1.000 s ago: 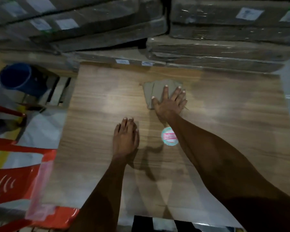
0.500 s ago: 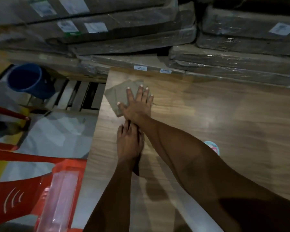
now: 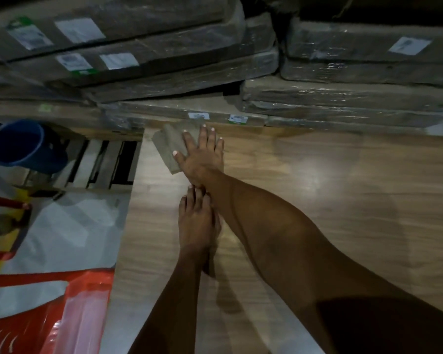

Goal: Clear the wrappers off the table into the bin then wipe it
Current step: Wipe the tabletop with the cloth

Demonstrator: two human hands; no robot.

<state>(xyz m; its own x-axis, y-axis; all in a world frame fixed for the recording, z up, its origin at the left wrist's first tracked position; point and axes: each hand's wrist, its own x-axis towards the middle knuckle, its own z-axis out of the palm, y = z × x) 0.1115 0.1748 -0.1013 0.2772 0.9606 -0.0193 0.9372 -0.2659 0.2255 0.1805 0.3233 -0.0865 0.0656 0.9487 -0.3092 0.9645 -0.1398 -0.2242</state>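
Where the counter (image 3: 317, 200) meets its far left corner, a grey cloth (image 3: 170, 146) lies flat, pinned beneath the right hand (image 3: 202, 159), fingers straight and spread, palm down. Left hand (image 3: 196, 223): flat on the counter just behind, fingers straight, fingertips touching the right wrist, holding nothing. Blue bin (image 3: 21, 144): on the floor, well left of the cloth.

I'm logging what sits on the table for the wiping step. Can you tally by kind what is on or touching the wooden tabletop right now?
Grey-brown folded wiping cloth: 1
Bare hands pressed flat on the wood-grain tabletop: 2, the right hand on the cloth, the left hand on bare wood
Wrappers in view on the tabletop: 0
Total: 3
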